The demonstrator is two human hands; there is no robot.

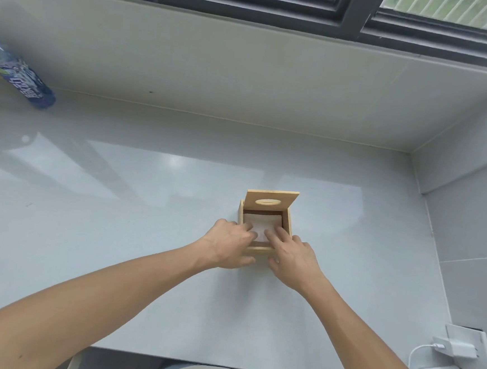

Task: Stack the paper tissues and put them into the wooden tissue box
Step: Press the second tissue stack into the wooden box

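Tissues (262, 223) lie flat inside the wooden tissue box (288, 227), directly beneath both sets of spread fingertips; left hand (227, 245) and right hand (295, 255) seem equally near, probably pressing down.

Bare forearms, no sleeves, left hand (228, 245), right hand (295, 256)

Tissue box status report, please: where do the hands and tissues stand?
Left hand and right hand open, fingers pressing tissues. Tissues inside box, lid up. Nothing in the way.
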